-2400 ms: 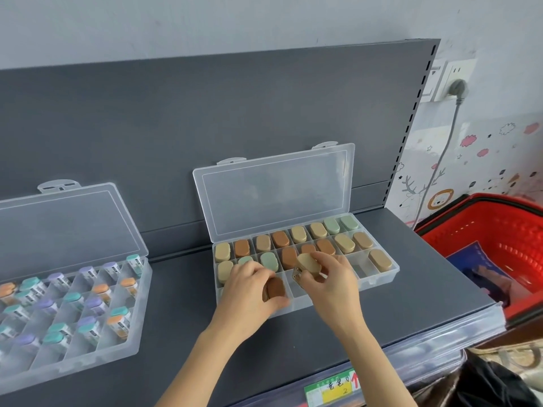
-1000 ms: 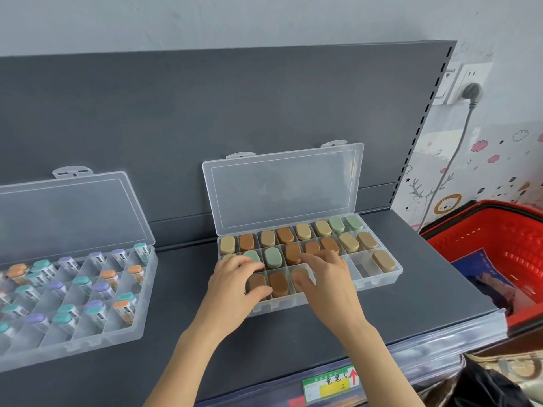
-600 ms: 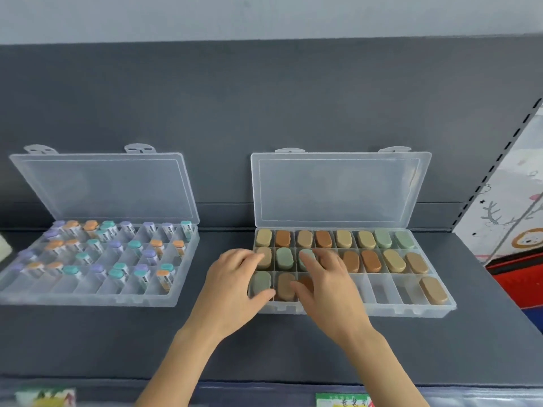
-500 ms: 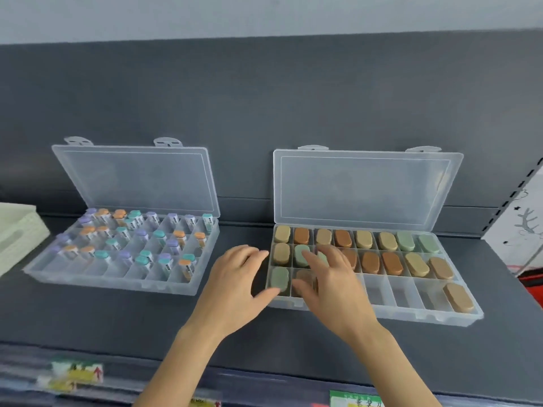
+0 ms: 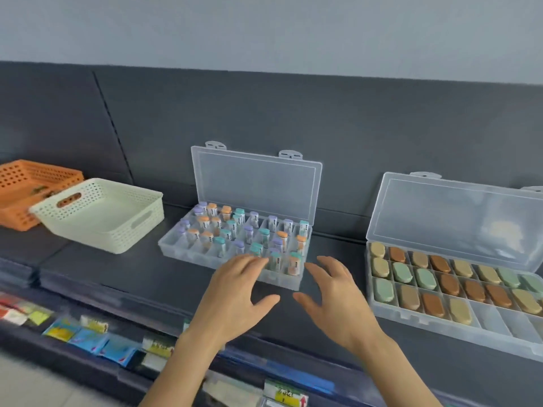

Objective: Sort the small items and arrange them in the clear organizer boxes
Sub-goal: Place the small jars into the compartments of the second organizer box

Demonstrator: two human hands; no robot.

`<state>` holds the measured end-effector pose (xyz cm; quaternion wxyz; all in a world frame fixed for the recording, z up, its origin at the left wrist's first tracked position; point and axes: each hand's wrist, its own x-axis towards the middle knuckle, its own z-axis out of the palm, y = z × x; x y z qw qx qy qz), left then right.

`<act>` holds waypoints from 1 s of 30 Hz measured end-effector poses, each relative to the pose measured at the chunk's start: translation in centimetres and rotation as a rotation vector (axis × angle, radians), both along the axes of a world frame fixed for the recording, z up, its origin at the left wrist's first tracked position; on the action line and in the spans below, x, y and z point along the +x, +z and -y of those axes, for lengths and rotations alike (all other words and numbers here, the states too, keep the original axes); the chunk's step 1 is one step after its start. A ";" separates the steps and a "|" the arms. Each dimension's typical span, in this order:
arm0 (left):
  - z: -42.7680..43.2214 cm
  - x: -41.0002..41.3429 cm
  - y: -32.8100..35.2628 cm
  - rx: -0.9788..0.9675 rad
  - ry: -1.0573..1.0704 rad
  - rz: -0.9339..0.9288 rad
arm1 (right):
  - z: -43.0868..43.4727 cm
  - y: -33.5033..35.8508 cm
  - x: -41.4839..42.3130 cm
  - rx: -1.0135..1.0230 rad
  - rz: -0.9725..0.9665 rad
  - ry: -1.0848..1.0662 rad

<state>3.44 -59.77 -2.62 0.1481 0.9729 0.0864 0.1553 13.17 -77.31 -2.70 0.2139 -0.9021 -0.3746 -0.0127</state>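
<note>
Vial box now sits before left hand and right hand, fingers spread wide and empty, both off the oval-piece box, cropped at right

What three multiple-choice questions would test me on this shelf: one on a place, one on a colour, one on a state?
1. Where does the cream basket stand?
A. On the floor
B. Left of the vial box
C. Atop an open lid

2. What colour is the rear basket behind it?
A. Blue
B. Black
C. Orange

3. How are the left hand and right hand?
A. Open, holding nothing
B. Each pinching a vial
C. Curled into fists

Answers:
1 B: it sits on the shelf, apart from the vial box and to its left.
2 C: its perforated wall is plainly orange.
3 A: the fingers of both are spread, with nothing in them.
</note>
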 end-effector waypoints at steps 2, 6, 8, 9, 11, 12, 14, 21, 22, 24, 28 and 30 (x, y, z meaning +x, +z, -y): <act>-2.8 -2.2 0.0 -0.006 0.016 -0.003 | -2.9 0.1 -2.1 0.004 -0.033 0.025; -8.7 -6.9 0.2 -0.030 0.069 0.008 | -9.1 0.2 -5.7 0.003 -0.054 0.079; -11.6 -9.2 0.1 -0.032 0.104 0.012 | -12.4 0.3 -7.4 0.007 -0.047 0.118; -13.0 -10.4 0.0 -0.030 0.125 0.015 | -14.0 0.4 -8.3 0.004 -0.041 0.140; -15.5 -12.7 0.0 -0.035 0.172 0.017 | -17.2 0.7 -9.9 -0.012 -0.043 0.179; -16.7 -13.9 0.0 -0.037 0.197 0.016 | -18.7 0.9 -10.6 -0.016 -0.050 0.203; -19.2 -16.2 0.1 -0.026 0.249 0.009 | -22.0 1.1 -12.0 -0.016 -0.046 0.264; -27.5 -20.7 0.5 -0.013 0.395 0.006 | -32.4 2.0 -14.5 0.009 -0.009 0.411; -28.6 -20.8 0.5 -0.008 0.402 0.000 | -33.9 2.0 -14.6 0.013 -0.012 0.421; -31.1 -20.9 0.6 -0.001 0.415 -0.011 | -37.1 2.0 -14.7 0.030 -0.011 0.439; -37.1 -20.8 0.7 0.000 0.455 -0.039 | -44.1 2.0 -14.1 0.069 -0.028 0.469; -40.4 -20.7 0.9 0.004 0.484 -0.052 | -47.7 2.2 -13.6 0.089 -0.038 0.474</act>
